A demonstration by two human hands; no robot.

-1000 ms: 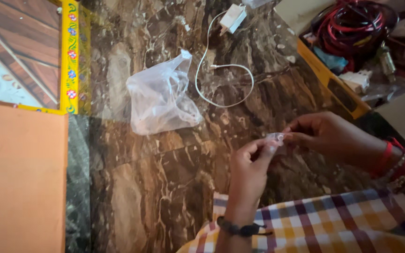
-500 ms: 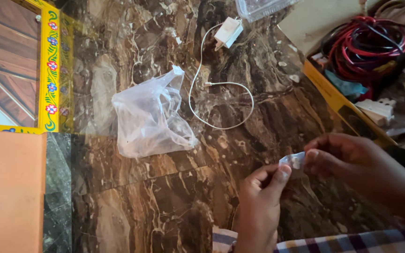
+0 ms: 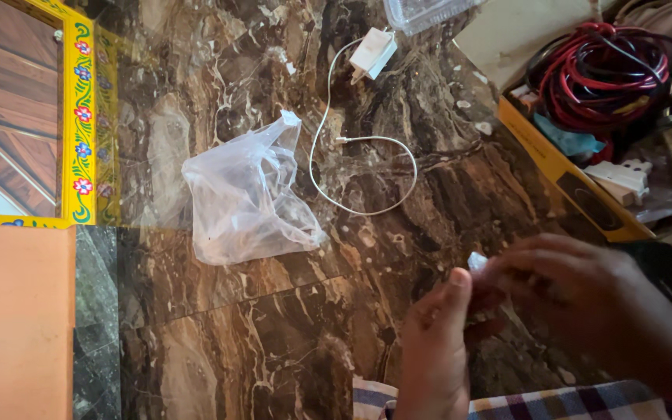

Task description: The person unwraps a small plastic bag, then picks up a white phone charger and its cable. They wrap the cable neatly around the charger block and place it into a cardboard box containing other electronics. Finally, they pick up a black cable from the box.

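Note:
Both of my hands meet low at the right over a brown marble floor (image 3: pixel 258 327). My left hand (image 3: pixel 439 342) and my right hand (image 3: pixel 585 292) pinch a tiny clear plastic packet (image 3: pixel 477 261) between their fingertips; only a small corner of it shows above the fingers, and both hands are blurred. A crumpled clear plastic bag (image 3: pixel 246 194) lies on the floor up and to the left of my hands, apart from them.
A white charger plug (image 3: pixel 372 53) with its looped white cable (image 3: pixel 367 175) lies beyond the bag. A yellow box (image 3: pixel 577 183) at the right holds coiled red and black wires (image 3: pixel 604 70) and white sockets. A yellow floral-painted frame (image 3: pixel 79 124) and an orange surface (image 3: pixel 13 319) are at the left.
The view has tilted, so my hands now sit lower in the picture. My right hand has closed further over the small packet, hiding most of it.

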